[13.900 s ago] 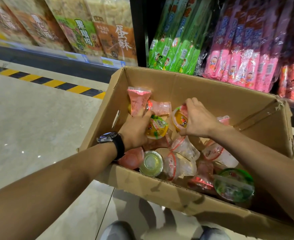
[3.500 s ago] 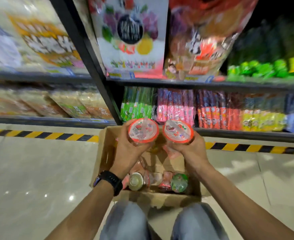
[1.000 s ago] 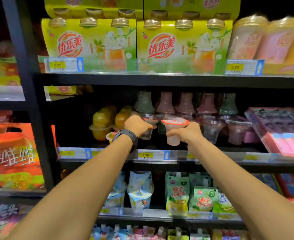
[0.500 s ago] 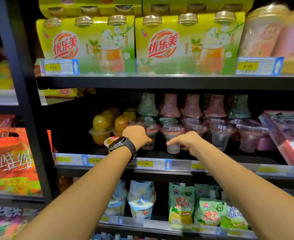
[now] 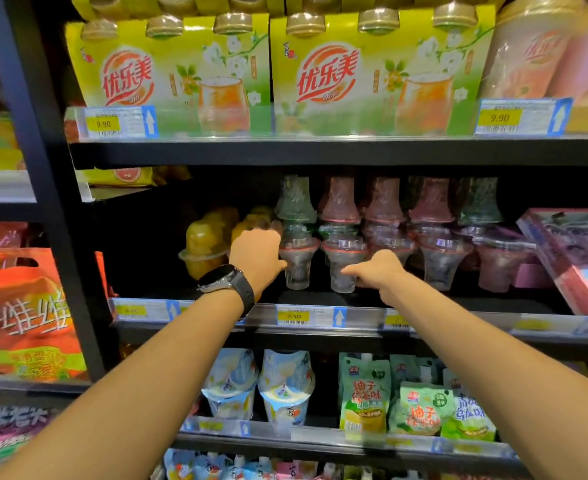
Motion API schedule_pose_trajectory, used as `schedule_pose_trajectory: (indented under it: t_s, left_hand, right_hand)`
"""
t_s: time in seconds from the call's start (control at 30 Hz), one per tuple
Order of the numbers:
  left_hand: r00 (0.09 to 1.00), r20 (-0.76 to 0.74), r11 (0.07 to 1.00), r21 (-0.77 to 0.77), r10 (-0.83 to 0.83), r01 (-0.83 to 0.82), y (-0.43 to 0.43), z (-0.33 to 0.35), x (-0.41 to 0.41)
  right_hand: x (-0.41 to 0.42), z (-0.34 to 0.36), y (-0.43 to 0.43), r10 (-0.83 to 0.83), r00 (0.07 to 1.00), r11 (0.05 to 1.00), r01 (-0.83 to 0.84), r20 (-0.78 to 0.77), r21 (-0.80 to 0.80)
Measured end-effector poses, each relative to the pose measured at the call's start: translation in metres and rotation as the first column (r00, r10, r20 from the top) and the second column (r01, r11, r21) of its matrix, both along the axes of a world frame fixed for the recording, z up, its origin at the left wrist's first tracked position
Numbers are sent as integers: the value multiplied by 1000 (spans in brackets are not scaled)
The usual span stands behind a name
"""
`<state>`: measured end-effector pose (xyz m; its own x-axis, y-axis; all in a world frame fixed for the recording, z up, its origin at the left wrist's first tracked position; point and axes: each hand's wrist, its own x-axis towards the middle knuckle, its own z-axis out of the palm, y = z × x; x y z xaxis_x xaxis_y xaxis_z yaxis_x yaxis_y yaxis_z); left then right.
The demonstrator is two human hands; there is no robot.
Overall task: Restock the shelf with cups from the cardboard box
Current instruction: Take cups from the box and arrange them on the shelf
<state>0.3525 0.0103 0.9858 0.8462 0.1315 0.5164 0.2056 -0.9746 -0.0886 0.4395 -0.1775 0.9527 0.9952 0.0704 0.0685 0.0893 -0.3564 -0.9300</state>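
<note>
Two clear, red-rimmed jelly cups stand upright side by side at the front of the middle shelf [image 5: 458,304]. My left hand [image 5: 256,252], with a watch on its wrist, holds the left cup [image 5: 298,263] from its left side. My right hand [image 5: 377,271] holds the narrow lower part of the right cup [image 5: 341,259] from the right. Behind and to the right stand rows of similar cups [image 5: 439,258], with inverted ones stacked on top. The cardboard box is out of view.
Yellow fruit cups [image 5: 202,244] sit left of my left hand. A pink tray pack [image 5: 576,258] leans at the shelf's right end. Boxed drink packs [image 5: 181,74] fill the shelf above, pouches and tubs [image 5: 285,389] the shelf below. A black upright [image 5: 53,188] stands at left.
Over the last second both hands lowered their cups onto the front of the middle shelf. The view has moved closer to the shelf.
</note>
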Motion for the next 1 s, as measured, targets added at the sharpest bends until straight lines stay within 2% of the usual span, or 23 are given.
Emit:
schedule_pose_trajectory:
  t_s: [0.23, 0.37, 0.53, 0.77, 0.87, 1.0]
  left_hand:
    - [999, -11, 992, 118, 44, -43, -4, -4, 3]
    - [998, -32, 990, 128, 57, -52, -5, -3, 8]
    - [998, -43, 994, 107, 35, -31, -1, -4, 12]
    - [1000, -28, 998, 59, 8, -7, -3, 0, 4]
    - [1000, 6, 999, 55, 0, 0, 0, 0, -5]
    - [998, 52, 996, 83, -22, 18, 8, -4, -21]
  right_hand:
    - [27, -5, 14, -36, 999, 986, 31, -30, -163]
    - [38, -10, 16, -34, 997, 987, 22, -71, -159]
    - [6, 0, 13, -32, 997, 996, 25, -74, -91]
    - [-23, 18, 1, 53, 998, 991, -55, -21, -126]
    - [-37, 23, -7, 47, 997, 961, -29, 59, -274]
    - [-59, 27, -14, 47, 969, 869, 80, 242, -489]
